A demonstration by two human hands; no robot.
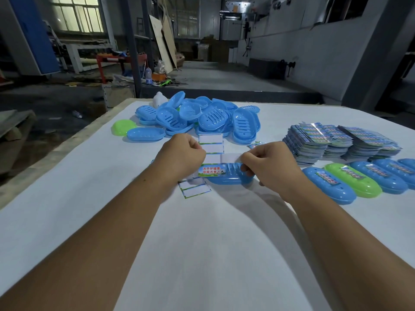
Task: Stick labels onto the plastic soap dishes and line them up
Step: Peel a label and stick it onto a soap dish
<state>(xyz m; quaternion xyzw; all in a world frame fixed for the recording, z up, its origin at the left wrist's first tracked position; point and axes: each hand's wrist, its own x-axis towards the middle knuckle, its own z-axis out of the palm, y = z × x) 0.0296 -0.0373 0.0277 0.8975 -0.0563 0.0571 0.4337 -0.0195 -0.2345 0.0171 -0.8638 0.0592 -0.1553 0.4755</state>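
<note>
From the head camera, both hands work at one blue soap dish (226, 178) lying upside down on the white bench (202, 254), just in front of the person. A printed label (211, 170) with red lettering sits across the dish's near-left end. The left hand (180, 153) has its fingers curled at the label's left edge, apparently pinching it, though the fingertips are hidden behind the knuckles. The right hand (268, 163) grips the dish's right end, fingers curled round it.

Blank white backing sheets (211, 143) lie just beyond the dish, and another backing sheet (195, 189) lies partly under the left wrist.

Further back, a loose pile of blue soap dishes (202, 115) lies heaped, many turned open side up so their slotted floors show; they hold nothing. A single blue dish (146, 134) rests upside down at the pile's near-left edge, with a green dish (123, 127) beside it. A small white object (160, 99) stands behind the pile.

To the right, stacks of printed labels (336, 142) stand side by side. In front of them a row of finished dishes (359, 181) lies touching one another, upside down, each carrying a label: blue, green, then more blue running off the right edge.
</note>
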